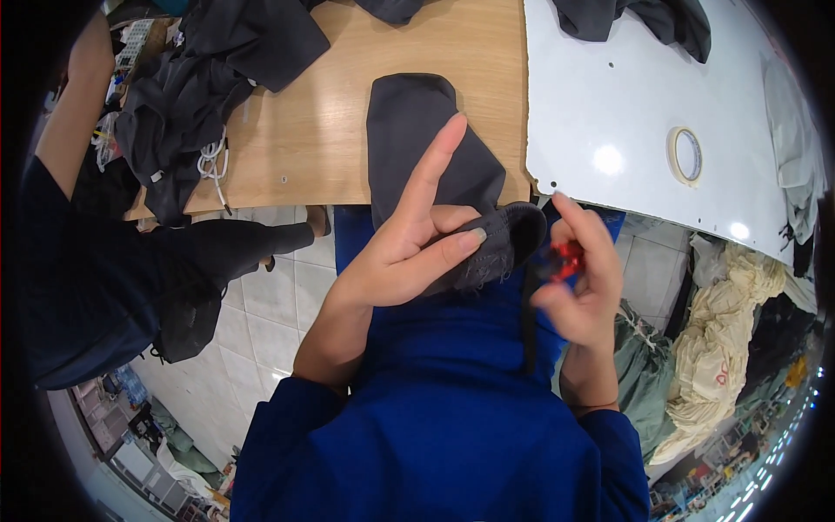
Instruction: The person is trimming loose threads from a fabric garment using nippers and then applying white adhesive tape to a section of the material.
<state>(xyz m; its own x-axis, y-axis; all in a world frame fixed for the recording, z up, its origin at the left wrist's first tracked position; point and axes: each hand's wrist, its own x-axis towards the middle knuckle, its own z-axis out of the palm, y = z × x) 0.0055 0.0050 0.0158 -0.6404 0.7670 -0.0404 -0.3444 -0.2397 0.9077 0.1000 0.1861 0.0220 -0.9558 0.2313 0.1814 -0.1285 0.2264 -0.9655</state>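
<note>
Cloth: dark grey, sleeve-like fabric piece, gripped at its near end; its wide part lies beyond the grip, on the pale wood-grain tabletop.
Left hand: closed on the fabric piece, thumb laid along the near side, index finger stretched out straight and pointing away, the other fingers bent at the cloth.
Cuff: round, dark, ribbed-looking opening, just right of the left thumb, turned toward the right hand.
Threads: loose, frayed dark strands, hanging just below the left thumb.
Right hand: fingers and thumb bent around a small red-and-black object, just right of the cuff and apart from it; motion blur hides what kind of object it is.
Tape: cream-coloured roll, lying beyond and to the right of the right hand's grip, on the glossy white tabletop.
Pile: crumpled dark grey garments, beyond and left of the left hand's grip, with a looped white cord at the near edge.
Co-worker: bare forearm and dark clothing, well left of both grips.
Bundle: wrinkled cream fabric, right of the right hand, below tabletop level.
</note>
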